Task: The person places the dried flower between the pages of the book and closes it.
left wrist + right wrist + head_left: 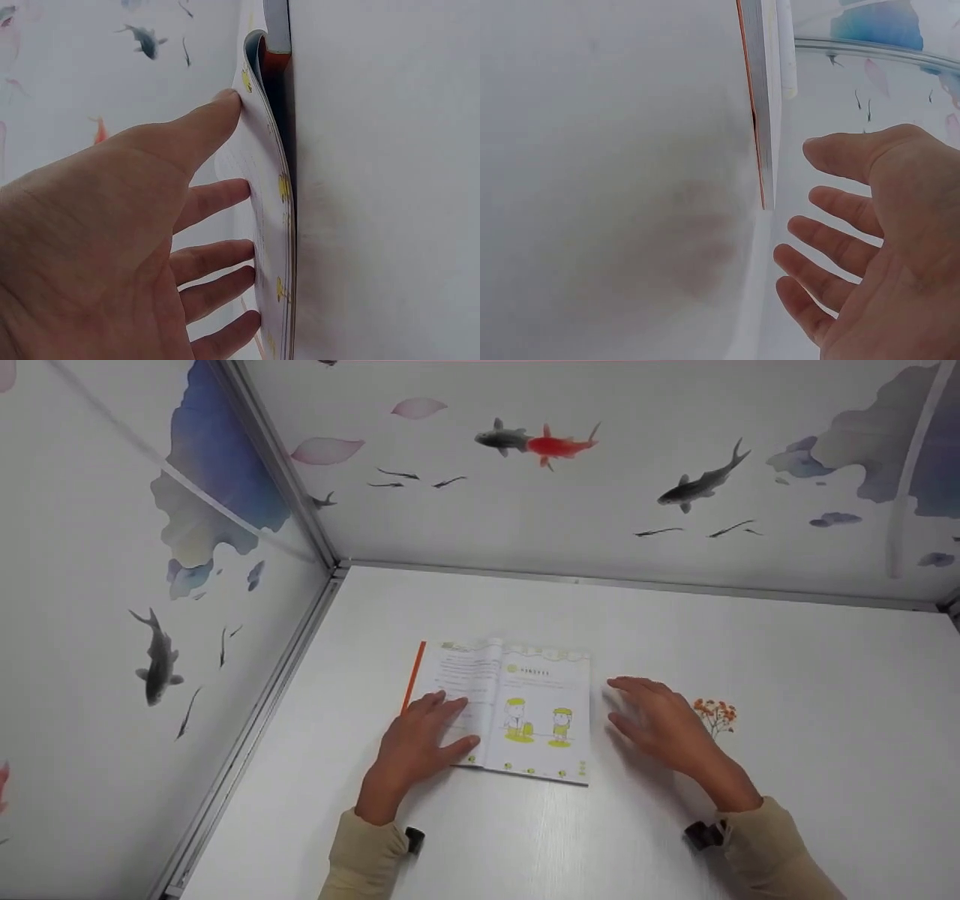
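An open book (544,682) lies on the white table, with yellow-green cartoon figures on its right page and lines of print on the left. My left hand (420,742) rests on the left page, its fingers spread. In the left wrist view, the fingertips and thumb of that hand (150,225) press on the page, which bulges up near the spine. My right hand (660,727) hovers just right of the book, holding nothing. The right wrist view has this hand (885,240) with fingers apart and relaxed, off the book's edge (761,112).
A small orange flower print (716,714) shows on the table (825,697) beside the right hand. Upright panels (562,525) with fish pictures border the table at the back and left, joined by metal rails (300,615). A black strap piece (703,835) sits at the right cuff.
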Motion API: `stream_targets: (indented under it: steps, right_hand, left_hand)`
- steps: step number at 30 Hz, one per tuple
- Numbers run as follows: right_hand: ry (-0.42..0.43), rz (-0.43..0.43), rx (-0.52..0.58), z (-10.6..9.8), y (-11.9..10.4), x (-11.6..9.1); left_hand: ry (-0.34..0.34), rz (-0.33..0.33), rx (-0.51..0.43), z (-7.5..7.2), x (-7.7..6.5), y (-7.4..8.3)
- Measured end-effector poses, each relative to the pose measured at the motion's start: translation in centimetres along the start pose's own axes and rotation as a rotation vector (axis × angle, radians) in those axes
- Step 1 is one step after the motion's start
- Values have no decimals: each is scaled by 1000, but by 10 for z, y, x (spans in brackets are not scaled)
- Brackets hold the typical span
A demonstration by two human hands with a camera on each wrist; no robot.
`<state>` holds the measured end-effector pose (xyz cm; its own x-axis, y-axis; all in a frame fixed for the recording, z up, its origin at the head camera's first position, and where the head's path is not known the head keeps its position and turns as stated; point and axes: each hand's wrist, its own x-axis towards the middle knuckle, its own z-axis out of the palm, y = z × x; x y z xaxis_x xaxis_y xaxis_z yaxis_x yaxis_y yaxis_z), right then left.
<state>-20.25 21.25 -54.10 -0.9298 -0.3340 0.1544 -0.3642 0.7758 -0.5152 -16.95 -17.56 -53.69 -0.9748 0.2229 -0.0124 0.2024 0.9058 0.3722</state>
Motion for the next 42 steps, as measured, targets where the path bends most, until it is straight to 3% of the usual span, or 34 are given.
stream_targets:
  steps: [9,18,26,32,42]
  right_hand:
    - [64,29,10,-29,35,-27]
    - [78,153,-52,-47,64,-54]
    - [32,277,-86,-55,74,-69]
    - [-15,344,-50,-58,78,-74]
    - [6,422,-64,-61,74,-74]
  left_hand:
    - [3,15,17,-4,0,1]
    - [-17,7,9,-5,-1,2]
    - [-18,3,-10,-2,1,-2]
    - [-42,-15,0,0,3,-5]
    - [-38,10,-38,0,6,-6]
